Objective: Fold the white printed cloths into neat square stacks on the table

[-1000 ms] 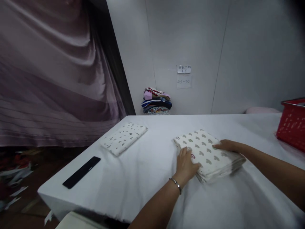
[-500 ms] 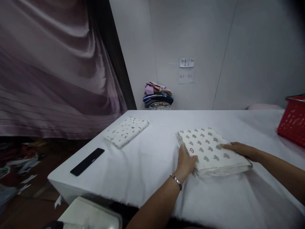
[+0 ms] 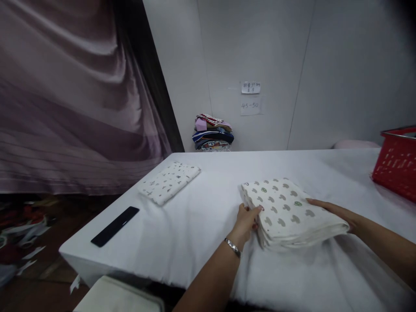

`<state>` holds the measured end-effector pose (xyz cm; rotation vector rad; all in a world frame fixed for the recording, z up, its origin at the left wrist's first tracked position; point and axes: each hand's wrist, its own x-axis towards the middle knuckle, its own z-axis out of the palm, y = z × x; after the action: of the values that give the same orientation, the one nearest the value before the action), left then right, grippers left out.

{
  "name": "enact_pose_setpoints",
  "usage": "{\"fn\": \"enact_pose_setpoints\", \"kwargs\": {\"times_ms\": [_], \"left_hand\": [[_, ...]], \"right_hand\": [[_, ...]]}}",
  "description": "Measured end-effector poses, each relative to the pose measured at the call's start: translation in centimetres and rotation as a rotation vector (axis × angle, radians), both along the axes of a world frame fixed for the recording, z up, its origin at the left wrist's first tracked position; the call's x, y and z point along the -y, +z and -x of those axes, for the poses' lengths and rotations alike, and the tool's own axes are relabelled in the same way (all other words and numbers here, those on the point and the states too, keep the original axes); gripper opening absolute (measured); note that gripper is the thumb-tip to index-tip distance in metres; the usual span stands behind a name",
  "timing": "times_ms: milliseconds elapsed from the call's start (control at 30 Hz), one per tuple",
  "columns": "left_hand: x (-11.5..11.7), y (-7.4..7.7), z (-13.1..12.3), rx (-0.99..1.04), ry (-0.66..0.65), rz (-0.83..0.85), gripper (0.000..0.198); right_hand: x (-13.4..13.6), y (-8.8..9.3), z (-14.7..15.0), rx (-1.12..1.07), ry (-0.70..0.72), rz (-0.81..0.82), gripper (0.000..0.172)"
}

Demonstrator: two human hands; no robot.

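A folded white cloth [image 3: 282, 208] with grey mushroom prints and a green one lies on the white-covered table, its layers showing along the near edge. My left hand [image 3: 247, 220], below a silver bracelet, pinches the cloth's left edge with the thumb on top. At the opposite side, my right hand [image 3: 341, 213] grips the right edge; its thumb rests on the print and the other fingers are hidden beneath. A second folded white cloth [image 3: 170, 182] with small dark prints lies flat farther left, apart from both hands.
A black flat slab [image 3: 115, 226] lies near the table's left edge. The red basket [image 3: 394, 162] stands at the right. Behind the table are a stack of folded fabrics [image 3: 212, 133] and a wall with paper signs [image 3: 251, 105]. A pale stool-like object [image 3: 117, 297] sits below the front edge.
My left hand has shifted up along the cloth's left edge and now pinches it there. The cloth's near right corner sits slightly higher in my right hand. The whole view has shifted a little.
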<state>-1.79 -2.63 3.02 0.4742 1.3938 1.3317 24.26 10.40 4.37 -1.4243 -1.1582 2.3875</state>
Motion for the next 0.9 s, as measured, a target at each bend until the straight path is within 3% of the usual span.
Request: {"fn": "enact_pose_setpoints", "kwargs": {"times_ms": [100, 300, 433, 600, 767, 900], "left_hand": [[-0.4, -0.1, 0.5, 0.069, -0.070, 0.040, 0.056], [-1.8, -1.1, 1.3, 0.034, -0.183, 0.064, 0.047], [-2.2, -1.3, 1.3, -0.045, -0.130, 0.055, 0.047], [-1.8, -0.5, 1.2, 0.007, -0.132, 0.059, 0.045], [-2.0, 1.3, 0.5, -0.078, -0.086, -0.024, 0.040], [-2.7, 2.8, -0.7, -0.276, -0.112, -0.146, 0.046]], "right_hand": [[0.4, 0.3, 0.0, 0.039, -0.001, -0.030, 0.047], [0.9, 1.3, 0.6, 0.098, 0.034, -0.326, 0.042], [-0.2, 0.7, 0.4, 0.092, 0.009, -0.276, 0.044], [-1.4, -0.2, 0.5, 0.064, -0.024, -0.175, 0.045], [-1.2, 1.4, 1.7, 0.180, -0.078, -0.482, 0.049], [-0.3, 3.6, 3.1, 0.336, 0.080, -0.948, 0.045]]}}
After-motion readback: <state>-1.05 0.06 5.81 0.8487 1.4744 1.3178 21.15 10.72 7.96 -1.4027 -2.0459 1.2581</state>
